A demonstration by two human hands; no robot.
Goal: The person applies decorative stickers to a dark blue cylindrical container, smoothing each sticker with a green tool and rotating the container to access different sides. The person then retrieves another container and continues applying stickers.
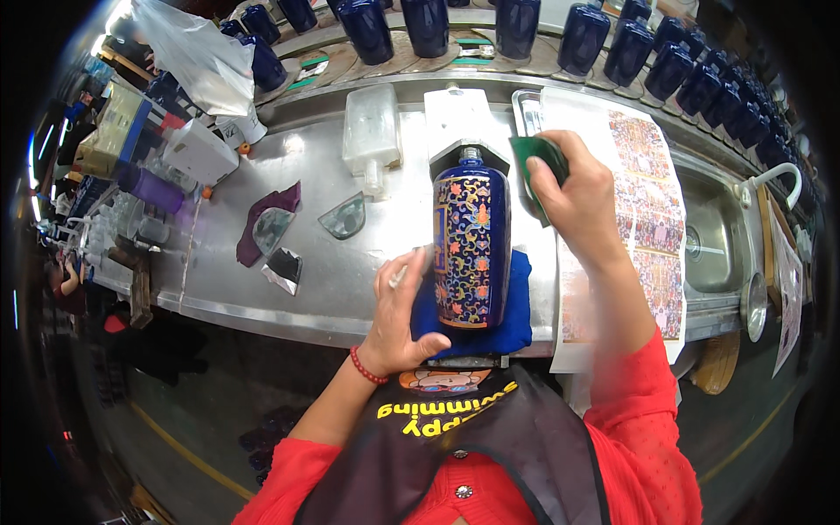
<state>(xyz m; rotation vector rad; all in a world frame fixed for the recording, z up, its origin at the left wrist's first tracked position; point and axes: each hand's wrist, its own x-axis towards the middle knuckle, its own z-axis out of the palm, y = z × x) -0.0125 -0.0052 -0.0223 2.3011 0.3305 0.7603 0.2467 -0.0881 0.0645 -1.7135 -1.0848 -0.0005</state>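
Observation:
A dark blue bottle [472, 249] with a colourful floral pattern lies on its side on a folded blue cloth [518, 302]. Its neck, pointing away from me, sits in a dark notched rest [444, 160]. My left hand [398, 306] is at the bottle's left side, thumb and fingers apart, with something whitish on one finger. Whether it touches the glass I cannot tell. Off to the bottle's right, my right hand [573, 188] grips a flat dark green scraper [529, 175], lifted clear of the bottle. Right beside that hand lie printed pattern sheets [643, 227].
A clear, squarish bottle [372, 131], a half-round scraper [343, 217] and a purple cloth [262, 223] lie at left on the metal table. Plain blue bottles [582, 39] line a conveyor behind. A sink [713, 249] with a white tap [779, 175] is at right.

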